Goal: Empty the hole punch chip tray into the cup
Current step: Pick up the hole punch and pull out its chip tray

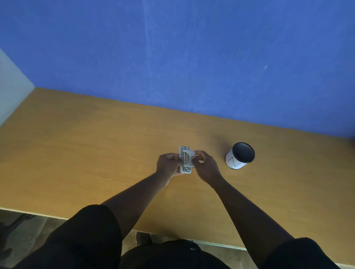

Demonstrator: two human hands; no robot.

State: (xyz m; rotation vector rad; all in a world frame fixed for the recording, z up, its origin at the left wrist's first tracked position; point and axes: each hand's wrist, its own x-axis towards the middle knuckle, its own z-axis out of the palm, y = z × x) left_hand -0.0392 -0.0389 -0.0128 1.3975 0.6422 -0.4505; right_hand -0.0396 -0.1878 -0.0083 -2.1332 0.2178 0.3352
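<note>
Gripping the small grey metal hole punch (pixel 185 159) from both sides, the left hand (pixel 167 164) and right hand (pixel 205 167) clench fingers around it above the wooden desk (pixel 91 151), near the white paper cup (pixel 240 155).

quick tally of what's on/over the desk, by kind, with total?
Hole punch: 1, held by both hands
Cup: 1, white, upright on the desk
Hands: 2, left hand and right hand
Total: 4

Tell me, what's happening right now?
Left hand, right hand both gripping hole punch. Cup upright, open, apart to the right. Nothing between.
</note>
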